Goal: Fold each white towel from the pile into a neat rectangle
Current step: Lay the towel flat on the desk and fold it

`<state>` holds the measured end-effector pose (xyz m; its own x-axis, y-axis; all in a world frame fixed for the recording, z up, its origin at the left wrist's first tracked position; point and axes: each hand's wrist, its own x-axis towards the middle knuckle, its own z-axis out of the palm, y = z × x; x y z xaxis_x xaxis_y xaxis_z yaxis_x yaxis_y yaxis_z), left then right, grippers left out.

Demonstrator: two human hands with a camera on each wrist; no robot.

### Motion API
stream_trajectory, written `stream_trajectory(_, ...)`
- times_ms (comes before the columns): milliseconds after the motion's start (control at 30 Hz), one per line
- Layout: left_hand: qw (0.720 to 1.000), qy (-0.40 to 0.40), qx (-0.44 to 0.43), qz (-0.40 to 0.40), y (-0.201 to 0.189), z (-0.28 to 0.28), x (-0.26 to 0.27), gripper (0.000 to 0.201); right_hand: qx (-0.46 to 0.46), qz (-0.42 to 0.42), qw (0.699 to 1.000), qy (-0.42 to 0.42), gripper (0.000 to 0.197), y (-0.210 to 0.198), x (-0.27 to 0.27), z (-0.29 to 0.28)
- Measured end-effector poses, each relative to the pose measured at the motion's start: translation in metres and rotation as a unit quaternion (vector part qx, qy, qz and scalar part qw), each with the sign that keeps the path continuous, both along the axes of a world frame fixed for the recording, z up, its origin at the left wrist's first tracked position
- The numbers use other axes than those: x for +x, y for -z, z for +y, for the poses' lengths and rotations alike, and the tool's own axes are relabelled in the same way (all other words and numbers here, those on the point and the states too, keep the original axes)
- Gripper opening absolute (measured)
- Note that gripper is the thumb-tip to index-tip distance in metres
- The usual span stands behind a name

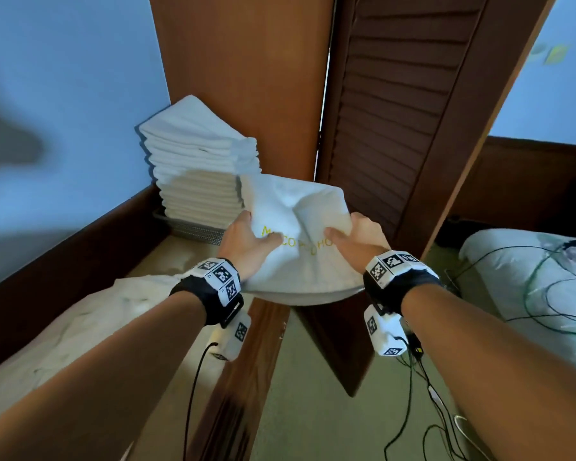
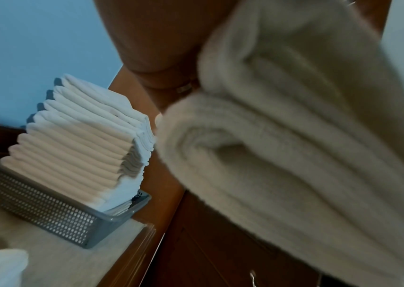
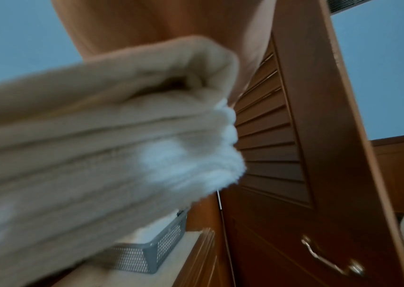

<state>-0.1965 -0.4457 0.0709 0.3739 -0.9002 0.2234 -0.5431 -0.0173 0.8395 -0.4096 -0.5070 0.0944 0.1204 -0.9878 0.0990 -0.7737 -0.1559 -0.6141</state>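
Light: dim, bluish indoor cast; soft shadow on left wall point(image 1: 10, 141).
Blur: both wrist views smeared.
Edges: wide-angle bending.

Towel stack point(image 1: 197, 168) in basket point(image 1: 200, 232)

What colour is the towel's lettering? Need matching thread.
Yellow lettering on the towel, clearest in head view.

Both forearms are bare. A black band point(image 1: 204, 296) is worn on the left wrist and another black band point(image 1: 402, 284) on the right. Each band is topped by a white block point(image 1: 221, 276) printed with black-and-white square markers (the right block point(image 1: 393, 262) shows three faces). A white camera unit point(image 1: 230, 337) is hung under the left wrist, and a second unit point(image 1: 384, 332) under the right, with black cables trailing down. A ring point(image 2: 184, 88) appears to be worn on a left finger.
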Motion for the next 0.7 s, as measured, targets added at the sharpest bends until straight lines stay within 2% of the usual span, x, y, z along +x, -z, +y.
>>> stream_trajectory(67, 1.000, -0.008, -0.005, 0.001, -0.009, -0.032, 0.008, 0.049, -0.010, 0.006, 1.000, -0.006, 0.038, -0.011, 0.010, -0.036)
stream_trajectory(200, 0.999, -0.027, -0.020, 0.016, -0.026, -0.085, 0.031, 0.055, -0.024, 0.012, 0.999, -0.041, 0.037, -0.029, 0.036, -0.102)
stream_trajectory(333, 0.997, -0.046, -0.048, 0.039, -0.045, -0.126, 0.060, 0.047, -0.048, 0.017, 0.995, -0.089, 0.039, -0.046, 0.073, -0.175)
stream_trajectory(533, 0.992, -0.087, -0.069, 0.066, -0.055, -0.199, 0.114, 0.060, -0.097, 0.016, 0.979, -0.177, 0.037, -0.064, 0.150, -0.298)
stream_trajectory(700, 0.984, -0.135, -0.092, 0.064, -0.068, -0.268, 0.149, 0.036, -0.137, 0.019, 0.959, -0.247, 0.040, -0.087, 0.220, -0.405)
